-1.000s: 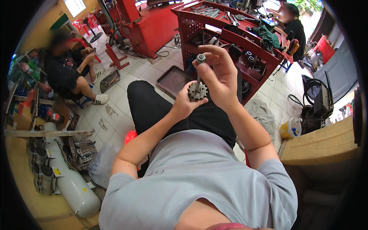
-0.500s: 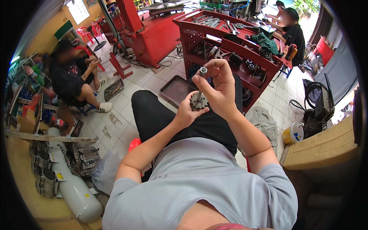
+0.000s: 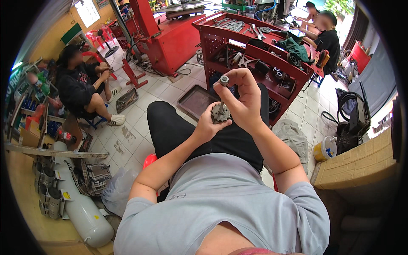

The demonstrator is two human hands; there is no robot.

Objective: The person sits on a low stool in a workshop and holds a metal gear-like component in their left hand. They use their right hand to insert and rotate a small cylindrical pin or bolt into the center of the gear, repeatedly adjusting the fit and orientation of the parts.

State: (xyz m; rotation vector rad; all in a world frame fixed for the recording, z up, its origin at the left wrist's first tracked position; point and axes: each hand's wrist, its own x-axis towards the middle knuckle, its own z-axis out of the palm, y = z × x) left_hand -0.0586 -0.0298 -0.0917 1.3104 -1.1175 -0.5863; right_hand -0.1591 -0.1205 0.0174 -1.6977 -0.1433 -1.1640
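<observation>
My left hand (image 3: 207, 127) is closed round a toothed, round metal part (image 3: 220, 114), which looks like a small gear with holes in its face. My right hand (image 3: 243, 95) pinches a slim metal rod (image 3: 222, 100) near its top, between thumb and fingers. The rod has a thicker, nut-like head (image 3: 224, 79) and stands almost upright over the gear. Its lower end meets the gear's face; whether it sits inside a hole I cannot tell. Both hands are above my lap.
Ahead on the tiled floor lies a dark metal tray (image 3: 196, 101). A red tool cart (image 3: 255, 46) with wrenches stands beyond it. At the left a seated person (image 3: 80, 80) handles something small; others work at the far right. A white bucket (image 3: 325, 148) stands at the right.
The rod's head has tipped very slightly with my right hand; my left hand holds the gear as before. The seated person at the left has raised their head a little.
</observation>
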